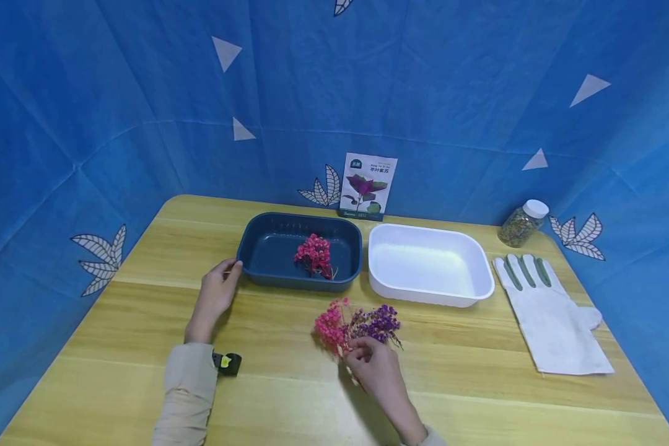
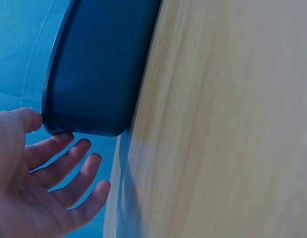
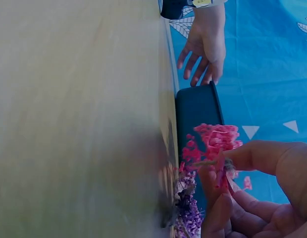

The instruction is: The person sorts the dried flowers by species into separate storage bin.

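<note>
My right hand (image 1: 375,367) pinches the stem of a pink dried flower sprig (image 1: 331,324) above the table. Beside that sprig, purple dried flowers (image 1: 376,322) spread out; the right wrist view shows them (image 3: 188,203) low against the tabletop. Another pink-red dried flower bunch (image 1: 314,254) lies inside the dark blue basin (image 1: 290,282). At the basin's front left corner is my left hand (image 1: 218,291). The left wrist view shows its thumb and index fingertip touching the basin's rim and outer wall, the other fingers loosely extended.
Right of the blue basin stands a white basin (image 1: 424,296). A seed packet (image 1: 368,186) leans on the blue cloth (image 1: 446,124) behind. At the right are a lidded jar (image 1: 521,226) and a white-and-green glove (image 1: 552,322). The wooden table (image 1: 117,371) carries everything.
</note>
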`<state>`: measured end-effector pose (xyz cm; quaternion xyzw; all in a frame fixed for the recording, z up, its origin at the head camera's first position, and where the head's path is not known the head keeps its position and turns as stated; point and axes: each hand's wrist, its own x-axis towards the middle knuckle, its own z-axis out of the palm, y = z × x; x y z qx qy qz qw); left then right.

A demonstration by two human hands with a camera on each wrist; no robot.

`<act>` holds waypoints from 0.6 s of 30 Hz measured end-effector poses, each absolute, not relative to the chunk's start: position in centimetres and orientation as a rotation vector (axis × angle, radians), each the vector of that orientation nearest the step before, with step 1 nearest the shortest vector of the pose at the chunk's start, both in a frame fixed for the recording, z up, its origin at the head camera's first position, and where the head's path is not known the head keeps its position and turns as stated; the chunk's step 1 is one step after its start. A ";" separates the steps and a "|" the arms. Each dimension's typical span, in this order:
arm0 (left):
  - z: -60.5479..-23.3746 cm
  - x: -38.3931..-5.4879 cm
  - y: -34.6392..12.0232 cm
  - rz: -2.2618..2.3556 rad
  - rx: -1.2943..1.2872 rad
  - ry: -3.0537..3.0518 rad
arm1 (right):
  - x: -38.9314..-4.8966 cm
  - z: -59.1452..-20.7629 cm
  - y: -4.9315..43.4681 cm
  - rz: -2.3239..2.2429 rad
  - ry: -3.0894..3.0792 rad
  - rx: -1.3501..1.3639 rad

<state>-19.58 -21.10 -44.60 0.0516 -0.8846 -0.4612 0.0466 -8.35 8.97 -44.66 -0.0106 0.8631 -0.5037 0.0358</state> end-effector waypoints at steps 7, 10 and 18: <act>-44.5 -19.5 -21.2 -1.412 0.148 -2.710 | -8.4 -44.2 9.0 -1.547 2.677 -0.055; -44.5 -19.6 -21.2 -1.415 0.157 -2.717 | -8.5 -44.0 8.9 -1.557 2.682 -0.064; -44.5 -19.4 -21.1 -1.429 0.155 -2.715 | -9.7 -42.9 8.8 -1.572 2.727 -0.115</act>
